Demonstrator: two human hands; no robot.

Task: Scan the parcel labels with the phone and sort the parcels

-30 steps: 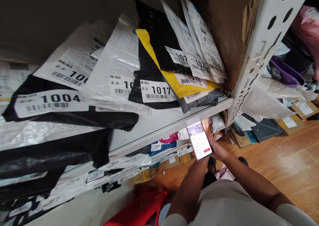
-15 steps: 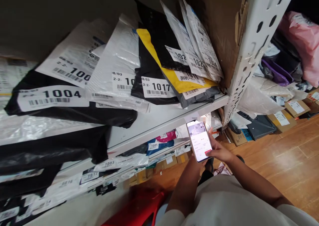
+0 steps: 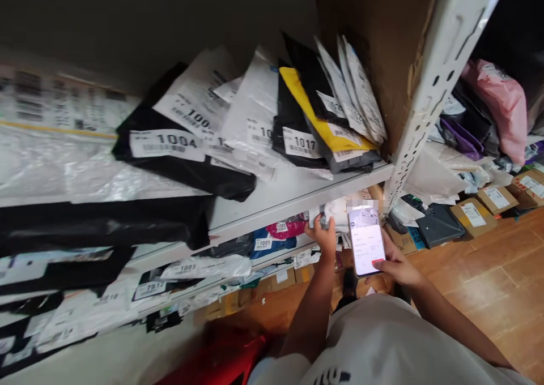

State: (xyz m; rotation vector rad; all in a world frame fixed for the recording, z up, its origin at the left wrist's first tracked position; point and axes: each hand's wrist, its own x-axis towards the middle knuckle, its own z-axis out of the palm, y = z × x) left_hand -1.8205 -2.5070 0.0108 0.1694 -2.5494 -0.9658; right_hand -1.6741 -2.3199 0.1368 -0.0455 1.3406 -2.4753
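Phone (image 3: 366, 241) held upright-tilted, screen lit, just below the shelf edge (image 3: 297, 199), lower centre-right of frame. Right hand (image 3: 395, 263) wraps it from 4 o'clock, fingers curled round the back, thumb on the screen's lower edge; forearm runs down toward 5 o'clock. Left hand (image 3: 323, 235) at the phone's 9 o'clock, arm raised near vertical, fingers closed on a white parcel (image 3: 335, 212) on the lower shelf. Above at 11 o'clock: black mailer 1017 (image 3: 297, 141), mailer 1004 (image 3: 170, 147).
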